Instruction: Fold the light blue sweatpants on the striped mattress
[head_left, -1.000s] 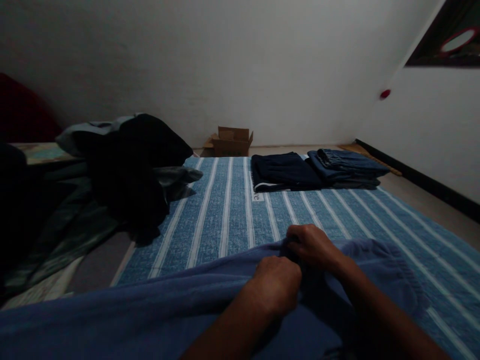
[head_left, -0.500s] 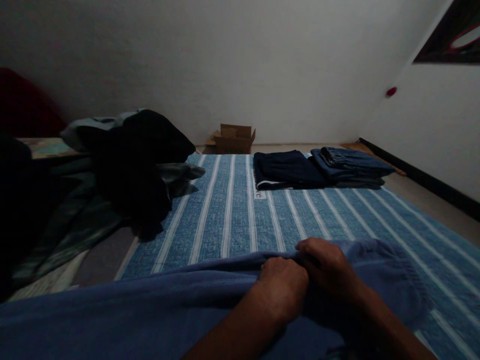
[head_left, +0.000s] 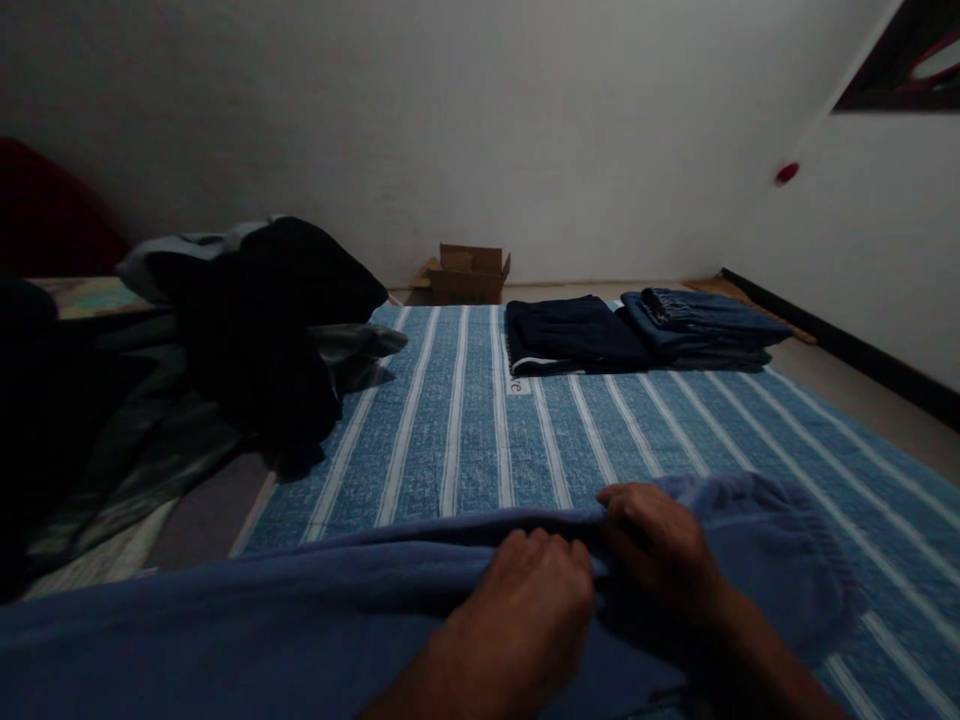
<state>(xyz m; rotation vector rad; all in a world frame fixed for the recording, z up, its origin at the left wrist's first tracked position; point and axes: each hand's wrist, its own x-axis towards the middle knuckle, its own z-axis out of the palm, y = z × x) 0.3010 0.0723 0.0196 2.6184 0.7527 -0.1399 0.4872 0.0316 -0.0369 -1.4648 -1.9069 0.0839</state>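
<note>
A pale wall point(head_left: 585, 130) rises behind a blue sheet point(head_left: 472, 420) with white stripes, which spreads toward the viewer. Across the near side of the sheet lies a long blue garment point(head_left: 322, 610), running out of view at the left, its gathered end lying toward the sheet's right edge. A heap of dark clothes point(head_left: 255, 330) overlaps the sheet's left edge, loose and unfolded. Near the far right corner sits a stack of folded jeans point(head_left: 709, 328); just beside it, along the far edge, is a lower stack of navy clothes point(head_left: 574, 335). An open cardboard box point(head_left: 466, 287) stands beyond the far edge, close to the wall. The left hand point(head_left: 532, 590), knuckles upward, is closed on a fold of the blue garment. The right hand point(head_left: 660, 530), just beyond it and nearer the gathered end, has its fingers bent over the garment's far border and appears to pinch the cloth, although shadow hides the fingertips. A small red object point(head_left: 787, 173) is at upper right.
</note>
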